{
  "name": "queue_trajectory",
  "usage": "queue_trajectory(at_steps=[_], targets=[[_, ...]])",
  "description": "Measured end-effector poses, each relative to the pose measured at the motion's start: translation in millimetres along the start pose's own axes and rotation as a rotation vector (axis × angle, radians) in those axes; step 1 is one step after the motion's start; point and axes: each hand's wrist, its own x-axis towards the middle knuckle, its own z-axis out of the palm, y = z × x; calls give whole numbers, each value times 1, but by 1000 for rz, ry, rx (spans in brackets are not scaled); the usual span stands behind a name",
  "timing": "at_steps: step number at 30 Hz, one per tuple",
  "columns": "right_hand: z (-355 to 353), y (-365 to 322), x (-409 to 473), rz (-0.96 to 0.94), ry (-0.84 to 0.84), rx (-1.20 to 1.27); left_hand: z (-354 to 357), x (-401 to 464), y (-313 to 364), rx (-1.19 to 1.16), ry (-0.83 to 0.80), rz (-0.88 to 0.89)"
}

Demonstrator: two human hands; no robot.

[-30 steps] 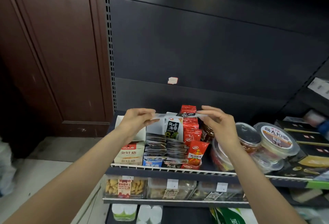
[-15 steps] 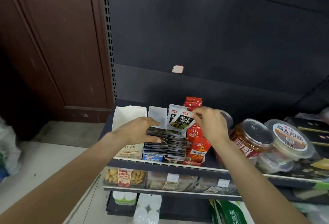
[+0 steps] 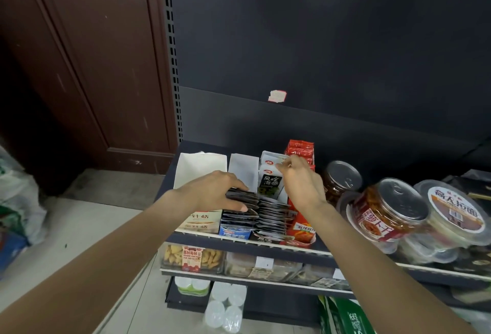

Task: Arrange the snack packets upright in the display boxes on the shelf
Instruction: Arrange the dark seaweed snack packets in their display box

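Several display boxes stand side by side on the dark shelf (image 3: pixel 265 247). A white box (image 3: pixel 202 169) is at the left, then a blue-fronted box (image 3: pixel 235 232) filled with dark packets (image 3: pixel 241 210). My left hand (image 3: pixel 215 193) grips the back group of those dark packets. My right hand (image 3: pixel 303 182) pinches the top edge of a white-and-black seaweed packet (image 3: pixel 271 181) that stands upright at the back of the neighbouring box. A box of red packets (image 3: pixel 300 149) is on the right, partly hidden by my right hand.
Round jars and tubs (image 3: pixel 388 211) crowd the shelf to the right. A lower shelf (image 3: pixel 239 274) holds clear snack tubs with price tags. A brown wooden door (image 3: pixel 87 62) is at the left, and bags lie on the floor (image 3: pixel 16 195).
My right hand has set the seaweed packet upright at the back of its box. My left hand came down from the packet onto the dark packets and now grips them.
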Motion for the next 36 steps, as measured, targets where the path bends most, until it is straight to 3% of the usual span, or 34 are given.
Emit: queue_trajectory(at_steps=[6, 15, 22, 27, 32, 36], targets=[[4, 0, 2, 46, -39, -71, -2, 1, 3, 11, -5, -9], [0, 3, -17, 7, -34, 362, 1, -5, 4, 5, 9, -18], [-2, -8, -26, -22, -157, 170, 5, -8, 2, -12, 44, -19], [-8, -13, -27, -6, -59, 155, 4, -11, 0, -12, 61, -34], [-30, -4, -33, 125, 147, 366, 3, -10, 0, -43, 128, -71], [-59, 7, -42, 173, 330, 556, -6, -5, 12, -201, 293, -114]])
